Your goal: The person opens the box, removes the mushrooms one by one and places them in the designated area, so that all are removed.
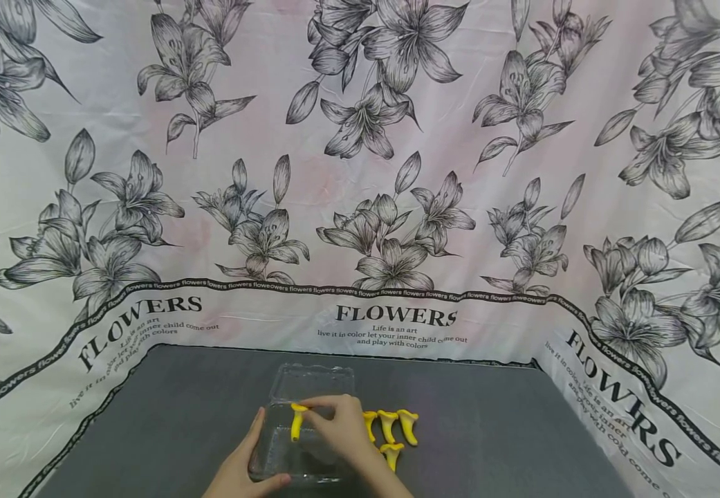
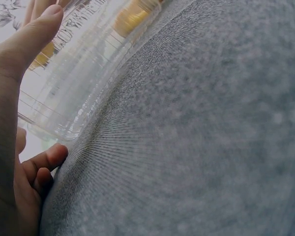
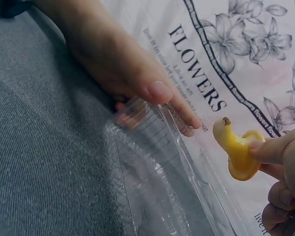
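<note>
A clear plastic box [image 1: 297,476] stands on the dark table, its hinged lid [image 1: 316,380] folded back away from me. My left hand [image 1: 238,462] grips the box at its near left corner, thumb along the front and fingers down the left side. Over the box, my right hand [image 1: 344,423] pinches a yellow trumpet-shaped mushroom [image 3: 238,152] by its flared cap between thumb and fingertips. In the right wrist view the stem end points toward the left hand [image 3: 123,69]. Through the clear wall [image 2: 73,98], yellow shapes show blurred in the left wrist view.
To the right of the box lie several more yellow mushrooms [image 1: 387,425], with one [image 1: 391,453] nearer to me; my right hand and forearm partly cover this group. A white floral cloth [image 1: 391,318] hangs behind the grey table top [image 1: 496,429] and along its sides.
</note>
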`<control>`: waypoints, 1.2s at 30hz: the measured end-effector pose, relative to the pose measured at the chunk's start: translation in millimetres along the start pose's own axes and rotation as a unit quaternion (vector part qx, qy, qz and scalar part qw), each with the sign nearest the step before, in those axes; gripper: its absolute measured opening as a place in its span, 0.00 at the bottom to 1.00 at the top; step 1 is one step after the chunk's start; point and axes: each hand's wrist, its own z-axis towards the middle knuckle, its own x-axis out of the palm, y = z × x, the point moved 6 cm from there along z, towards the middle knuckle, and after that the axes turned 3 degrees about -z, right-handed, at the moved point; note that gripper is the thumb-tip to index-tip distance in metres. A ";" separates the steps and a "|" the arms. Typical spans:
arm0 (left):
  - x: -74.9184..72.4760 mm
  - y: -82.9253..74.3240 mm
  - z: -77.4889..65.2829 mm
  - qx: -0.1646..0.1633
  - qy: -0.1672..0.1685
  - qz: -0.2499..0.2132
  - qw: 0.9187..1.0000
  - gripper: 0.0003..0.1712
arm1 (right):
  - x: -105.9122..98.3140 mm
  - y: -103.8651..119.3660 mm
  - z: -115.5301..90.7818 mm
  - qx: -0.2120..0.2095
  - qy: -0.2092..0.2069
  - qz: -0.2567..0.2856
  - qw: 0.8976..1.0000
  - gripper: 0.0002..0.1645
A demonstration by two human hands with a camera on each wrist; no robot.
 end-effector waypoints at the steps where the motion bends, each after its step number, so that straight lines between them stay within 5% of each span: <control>1: 0.0 -0.1 0.2 0.002 -0.002 0.003 1.000 0.69 | -1.2 -0.4 -0.8 0.002 0.001 0.004 1.000 0.09; 19: 1.1 0.2 -2.6 -0.008 0.003 0.007 1.000 0.72 | -49.6 -13.9 -30.0 0.041 -0.029 0.030 0.998 0.09; 30: -1.5 -4.2 -8.2 0.056 -0.005 0.011 0.998 0.70 | -82.4 -21.6 -51.5 0.063 -0.069 0.009 0.996 0.10; 36: 1.0 -4.9 -7.2 0.061 -0.007 0.012 0.998 0.71 | -105.1 -34.6 -66.5 0.078 -0.098 -0.015 0.992 0.09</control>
